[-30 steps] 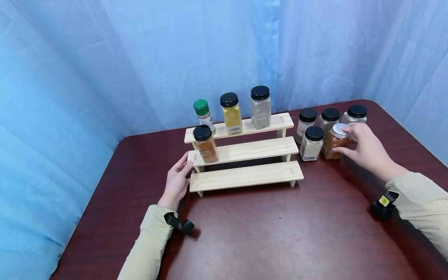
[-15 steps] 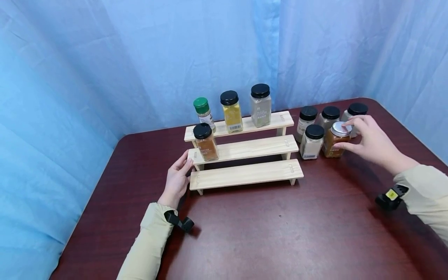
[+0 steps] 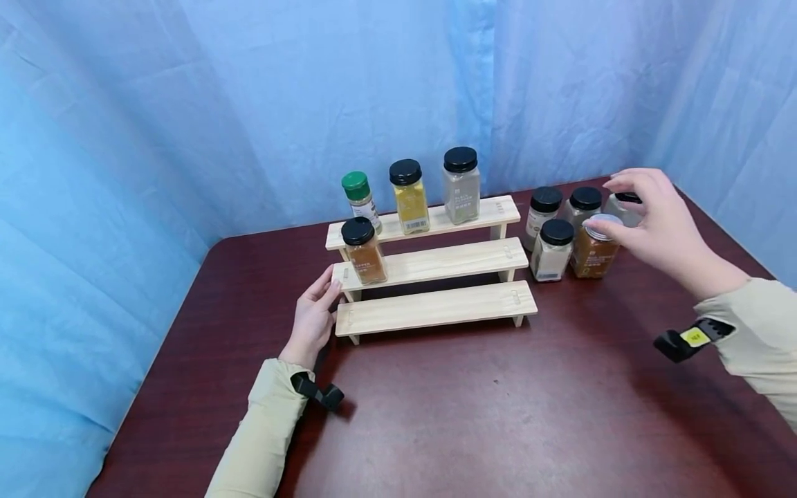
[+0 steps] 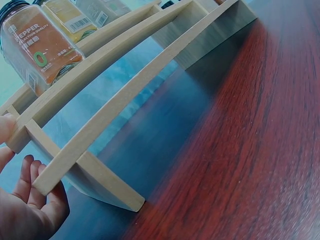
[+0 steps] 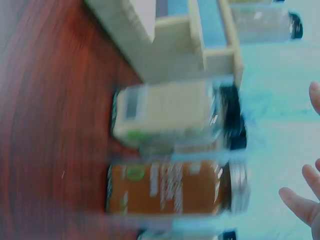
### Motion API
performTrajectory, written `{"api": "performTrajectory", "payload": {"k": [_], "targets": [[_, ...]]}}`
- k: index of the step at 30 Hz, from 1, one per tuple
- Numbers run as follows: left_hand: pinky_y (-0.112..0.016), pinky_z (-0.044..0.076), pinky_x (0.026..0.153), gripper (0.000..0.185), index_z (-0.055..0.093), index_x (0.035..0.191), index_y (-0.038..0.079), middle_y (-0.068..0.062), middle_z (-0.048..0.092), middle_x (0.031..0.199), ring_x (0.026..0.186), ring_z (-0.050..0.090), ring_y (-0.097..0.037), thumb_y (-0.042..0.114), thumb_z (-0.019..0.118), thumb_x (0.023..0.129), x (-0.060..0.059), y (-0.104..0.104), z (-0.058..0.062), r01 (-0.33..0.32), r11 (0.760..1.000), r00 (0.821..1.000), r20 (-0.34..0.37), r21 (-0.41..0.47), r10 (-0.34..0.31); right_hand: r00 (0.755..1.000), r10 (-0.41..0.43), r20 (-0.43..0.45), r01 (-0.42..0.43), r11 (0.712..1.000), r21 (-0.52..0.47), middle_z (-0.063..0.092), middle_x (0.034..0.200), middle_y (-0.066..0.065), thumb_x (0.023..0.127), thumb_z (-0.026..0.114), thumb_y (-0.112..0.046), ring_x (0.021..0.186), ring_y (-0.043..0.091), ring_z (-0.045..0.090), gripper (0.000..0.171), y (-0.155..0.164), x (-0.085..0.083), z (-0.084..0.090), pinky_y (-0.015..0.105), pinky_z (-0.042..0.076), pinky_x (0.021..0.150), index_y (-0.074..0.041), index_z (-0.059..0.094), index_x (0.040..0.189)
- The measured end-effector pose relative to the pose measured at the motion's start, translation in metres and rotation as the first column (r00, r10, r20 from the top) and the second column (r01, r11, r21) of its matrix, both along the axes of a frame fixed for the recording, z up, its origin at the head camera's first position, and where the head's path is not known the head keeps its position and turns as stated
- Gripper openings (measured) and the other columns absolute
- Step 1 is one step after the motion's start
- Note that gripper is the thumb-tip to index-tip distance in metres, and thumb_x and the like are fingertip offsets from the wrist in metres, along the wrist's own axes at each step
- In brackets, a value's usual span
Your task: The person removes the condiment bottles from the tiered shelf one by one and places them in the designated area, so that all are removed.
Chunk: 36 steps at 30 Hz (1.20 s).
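Lifted off, right hand (image 3: 654,221) fingers hover above silver-lidded jar (image 3: 593,247).

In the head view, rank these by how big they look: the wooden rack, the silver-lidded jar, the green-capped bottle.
1. Wooden rack, by far.
2. Silver-lidded jar.
3. Green-capped bottle, though it stands farther back, so the last two are close.

A silver-lidded jar (image 3: 594,245) of brown spice stands upright on the table, right of the wooden rack (image 3: 436,308). It is flanked on the left by a black-lidded jar (image 3: 553,250) of pale powder, just beside it.
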<state>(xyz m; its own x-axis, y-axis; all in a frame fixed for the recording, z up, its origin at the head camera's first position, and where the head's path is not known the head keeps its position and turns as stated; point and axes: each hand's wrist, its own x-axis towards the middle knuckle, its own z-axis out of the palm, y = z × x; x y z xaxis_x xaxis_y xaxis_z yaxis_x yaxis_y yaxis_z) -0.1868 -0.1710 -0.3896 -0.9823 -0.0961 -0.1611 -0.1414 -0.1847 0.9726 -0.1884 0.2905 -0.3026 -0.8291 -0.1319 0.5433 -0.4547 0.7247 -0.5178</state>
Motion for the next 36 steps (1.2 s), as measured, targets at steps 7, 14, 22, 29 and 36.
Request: {"api": "performTrajectory", "payload": {"k": [7, 14, 22, 29, 36], "targets": [[-0.043, 0.038, 0.102, 0.049, 0.036, 0.147, 0.011, 0.000, 0.053, 0.116, 0.112, 0.051, -0.011, 0.011, 0.048, 0.100, 0.001, 0.000, -0.001, -0.007, 1.000, 1.000, -0.013, -0.002, 0.007, 0.995, 0.102, -0.010, -0.103, 0.986, -0.132, 0.044, 0.122, 0.007, 0.074, 0.075, 0.008, 0.108, -0.009, 0.039, 0.044, -0.042, 0.010, 0.011, 0.003, 0.039, 0.084, 0.007, 0.054, 0.113], [-0.045, 0.036, 0.104, 0.049, 0.035, 0.147, 0.011, -0.005, 0.052, 0.123, 0.111, 0.051, -0.010, 0.011, 0.048, 0.100, 0.002, 0.001, -0.002, -0.007, 1.000, 1.000, -0.018, -0.006, 0.007, 0.950, 0.304, -0.070, -0.311, 0.932, -0.184, 0.047, 0.123, 0.019, 0.070, 0.075, 0.013, 0.110, -0.001, 0.045, 0.044, -0.099, 0.019, 0.018, 0.016, 0.046, 0.090, 0.008, 0.055, 0.109], [-0.038, 0.041, 0.098, 0.048, 0.037, 0.146, 0.012, -0.004, 0.051, 0.124, 0.107, 0.053, -0.006, 0.013, 0.048, 0.100, 0.002, 0.001, -0.001, -0.012, 1.000, 1.000, -0.013, -0.002, 0.012, 0.903, 0.429, 0.003, -0.420, 0.884, -0.208, 0.044, 0.130, 0.022, 0.074, 0.077, 0.004, 0.116, 0.025, 0.049, 0.050, -0.148, 0.017, 0.014, 0.043, 0.046, 0.095, 0.004, 0.054, 0.119], [-0.040, 0.040, 0.099, 0.049, 0.036, 0.147, 0.011, -0.003, 0.053, 0.121, 0.109, 0.053, -0.008, 0.011, 0.049, 0.099, 0.001, 0.002, -0.003, -0.005, 1.000, 1.000, -0.014, 0.006, 0.005, 0.832, 0.539, 0.128, -0.493, 0.826, -0.272, 0.036, 0.139, 0.020, 0.077, 0.077, -0.002, 0.127, 0.033, 0.042, 0.062, -0.177, 0.015, 0.011, 0.046, 0.039, 0.103, 0.003, 0.048, 0.132], [-0.035, 0.044, 0.094, 0.049, 0.036, 0.147, 0.011, 0.001, 0.055, 0.115, 0.105, 0.055, -0.004, 0.011, 0.048, 0.099, 0.000, -0.001, -0.003, -0.010, 1.000, 1.000, -0.020, 0.001, 0.010, 0.830, 0.543, 0.126, -0.500, 0.826, -0.261, 0.038, 0.138, 0.015, 0.077, 0.079, -0.008, 0.128, 0.027, 0.040, 0.065, -0.198, 0.010, 0.007, 0.046, 0.039, 0.103, -0.002, 0.048, 0.135]]}}
